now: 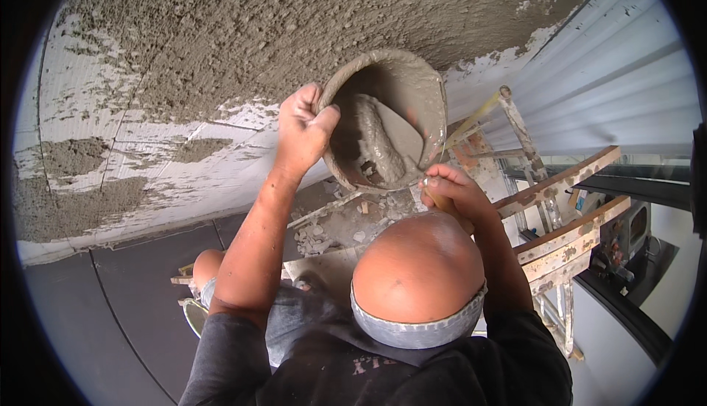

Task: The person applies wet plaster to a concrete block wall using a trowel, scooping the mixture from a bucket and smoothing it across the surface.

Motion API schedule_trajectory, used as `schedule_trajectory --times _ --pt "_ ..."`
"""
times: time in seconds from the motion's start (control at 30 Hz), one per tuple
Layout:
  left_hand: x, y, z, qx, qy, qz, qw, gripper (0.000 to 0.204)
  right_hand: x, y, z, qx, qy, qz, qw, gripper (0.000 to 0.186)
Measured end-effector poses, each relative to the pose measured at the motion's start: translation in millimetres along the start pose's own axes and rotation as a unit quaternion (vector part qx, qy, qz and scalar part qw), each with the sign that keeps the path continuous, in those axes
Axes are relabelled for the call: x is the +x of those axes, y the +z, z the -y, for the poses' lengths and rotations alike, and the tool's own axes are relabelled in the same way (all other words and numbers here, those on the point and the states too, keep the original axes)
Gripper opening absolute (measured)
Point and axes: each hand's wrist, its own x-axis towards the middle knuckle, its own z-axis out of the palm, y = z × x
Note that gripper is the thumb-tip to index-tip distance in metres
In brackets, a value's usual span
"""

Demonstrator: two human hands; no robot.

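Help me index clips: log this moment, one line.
left hand: grips bucket | right hand: grips trowel | bucket: wet mortar inside | wall: partly coated

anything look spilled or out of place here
Yes: broken gray debris lies scattered below the bucket, like dropped rubble, though its source isn't clear. The mortar on the white wall also looks uneven, with separate blotches toward the left. The bucket itself is held at its rim by the left hand.

Head cam | fisheye | just abv pers.'s head point(416, 277) | looks dn, wall point(243, 137) at top | nr L hand point(304, 124), R hand point(459, 191)
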Motion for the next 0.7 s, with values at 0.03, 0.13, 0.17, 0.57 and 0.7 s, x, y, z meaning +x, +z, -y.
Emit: schedule_trajectory --times 0.03,0.13,0.17,0.57,0.7 --pt "-2.3 6.6 4.3 -0.006 0.004 0.007 1.000 0.028 -0.5 -5.7 -5.1 -0.038 0.003 -0.053 0.998 0.014" --pt "-9.2 18.0 18.8 -0.032 -0.041 -0.018 0.998 0.029 -14.9 4.8 8.0 -0.054 0.015 -0.116 0.992 0.014" --pt "-7.4 25.2 21.3 -0.040 -0.040 -0.008 0.998 0.029 -24.9 7.7 16.0 -0.033 0.020 -0.130 0.991 0.013" --pt "-21.0 48.6 65.7 -0.188 -0.153 -0.082 0.967 0.023 -87.0 -50.2 25.0 0.129 -0.101 -0.138 0.977 0.014" --pt "-39.8 6.4 68.2 -0.196 -0.199 -0.115 0.953 0.027 -112.5 -86.9 38.0 0.202 -0.273 -0.286 0.896 0.019"
